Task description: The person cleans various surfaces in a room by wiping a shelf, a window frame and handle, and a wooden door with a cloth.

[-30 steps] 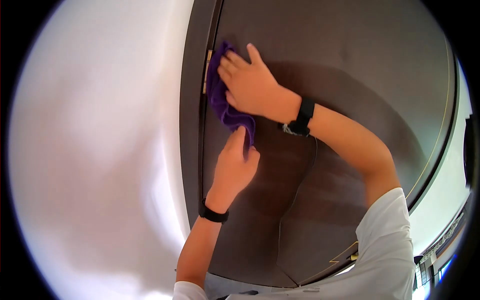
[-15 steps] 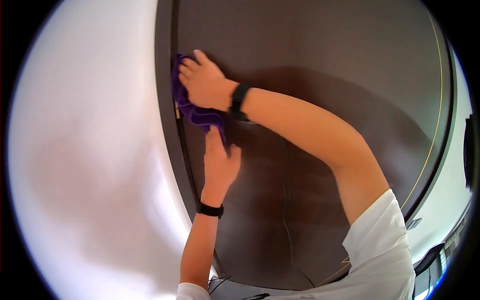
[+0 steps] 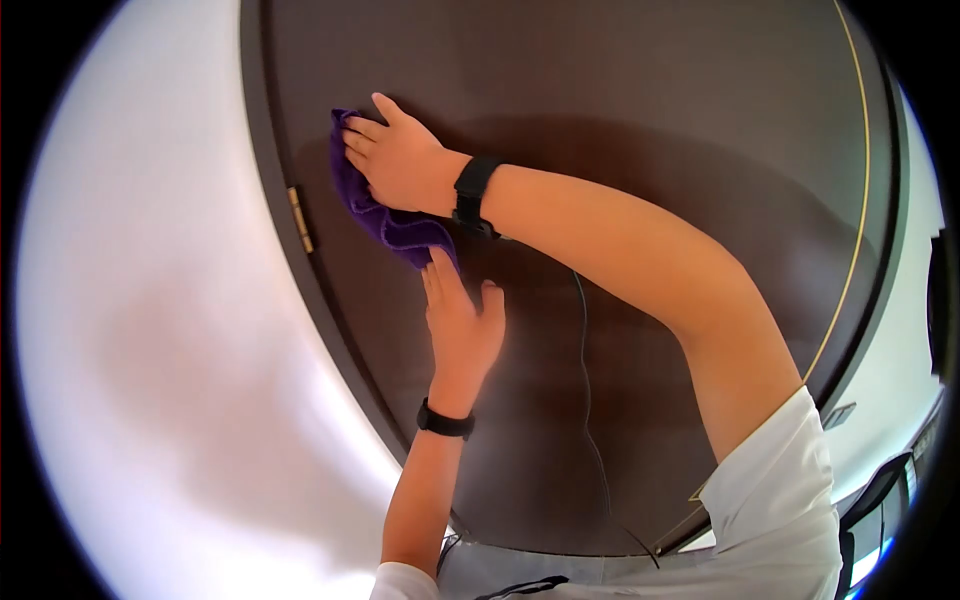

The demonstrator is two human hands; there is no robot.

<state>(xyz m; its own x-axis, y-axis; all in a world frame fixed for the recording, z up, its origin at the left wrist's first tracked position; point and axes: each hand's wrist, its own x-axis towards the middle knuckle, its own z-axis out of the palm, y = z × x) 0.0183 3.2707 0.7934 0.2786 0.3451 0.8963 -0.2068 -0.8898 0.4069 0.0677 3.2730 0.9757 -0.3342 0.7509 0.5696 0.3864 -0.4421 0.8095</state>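
Note:
A purple cloth [image 3: 385, 225] lies bunched against a dark brown door [image 3: 600, 80]. My right hand [image 3: 405, 165] presses the cloth's upper part flat on the door, fingers spread to the left and thumb raised. Below it, my left hand [image 3: 465, 325] points upward with its fingertips on the cloth's lower end and its thumb held apart. Neither hand is wrapped round the cloth. Black bands sit on both wrists.
A white wall [image 3: 150, 250] fills the left side. The door frame has a brass hinge [image 3: 301, 219] left of the cloth. A thin dark cable [image 3: 586, 380] hangs in front of the door. Gold trim [image 3: 863, 180] curves down its right side.
The view has turned, shifting the frame and hinge left. The cloth and right hand now sit farther right of the door's hinged edge. My left hand has loosened from a pinch on the cloth.

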